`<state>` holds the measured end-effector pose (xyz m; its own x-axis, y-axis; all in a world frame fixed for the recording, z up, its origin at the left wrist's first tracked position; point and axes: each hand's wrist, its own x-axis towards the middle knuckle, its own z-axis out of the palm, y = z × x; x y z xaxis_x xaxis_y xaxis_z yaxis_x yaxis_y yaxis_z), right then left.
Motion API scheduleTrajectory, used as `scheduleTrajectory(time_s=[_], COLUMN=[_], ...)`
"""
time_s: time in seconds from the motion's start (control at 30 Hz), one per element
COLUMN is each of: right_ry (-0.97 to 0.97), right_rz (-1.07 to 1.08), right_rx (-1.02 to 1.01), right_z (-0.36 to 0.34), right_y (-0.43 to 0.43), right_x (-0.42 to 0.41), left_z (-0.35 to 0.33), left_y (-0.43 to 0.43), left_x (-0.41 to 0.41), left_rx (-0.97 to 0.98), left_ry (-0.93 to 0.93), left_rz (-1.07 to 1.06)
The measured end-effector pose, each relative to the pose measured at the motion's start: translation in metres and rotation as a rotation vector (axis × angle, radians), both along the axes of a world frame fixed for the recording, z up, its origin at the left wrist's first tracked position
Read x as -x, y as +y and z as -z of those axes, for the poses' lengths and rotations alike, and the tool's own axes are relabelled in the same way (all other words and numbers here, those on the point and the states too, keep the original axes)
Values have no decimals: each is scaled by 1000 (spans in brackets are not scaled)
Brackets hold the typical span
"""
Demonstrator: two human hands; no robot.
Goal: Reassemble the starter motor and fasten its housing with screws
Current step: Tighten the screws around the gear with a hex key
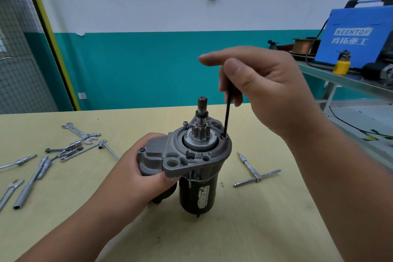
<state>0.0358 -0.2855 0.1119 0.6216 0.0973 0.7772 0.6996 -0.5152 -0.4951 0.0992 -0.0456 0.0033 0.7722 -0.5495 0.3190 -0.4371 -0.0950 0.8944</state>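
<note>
while left hand grips starter motor | right hand pinches hex key on screw

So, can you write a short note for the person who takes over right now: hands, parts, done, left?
Left hand grips the starter motor, upright on the table.
Right hand pinches a black hex key; its tip sits in a screw on the housing's right side.
Done: housing is on the motor.
Left: finish this screw; the rear screw looks raised, probably needs tightening too.
</note>
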Motion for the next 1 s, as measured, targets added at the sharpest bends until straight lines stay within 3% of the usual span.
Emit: scheduleTrajectory(time_s=[0.17,0.27,0.53,1.0], right_ry=[-51,40,318,405], right_rz=[98,91,-166,-448], right_rx=[2,-36,-190,-424], right_z=[2,1,2,10], right_y=[3,6,3,7], right_x=[-2,-2,-6,-13], left_z=[-1,-2,-2,0], left_y=[0,0,0,0], left_x=[1,1,1,0], left_rx=[-4,1,-9,0], left_ry=[-3,-1,-6,21], left_rz=[4,15,6,-5])
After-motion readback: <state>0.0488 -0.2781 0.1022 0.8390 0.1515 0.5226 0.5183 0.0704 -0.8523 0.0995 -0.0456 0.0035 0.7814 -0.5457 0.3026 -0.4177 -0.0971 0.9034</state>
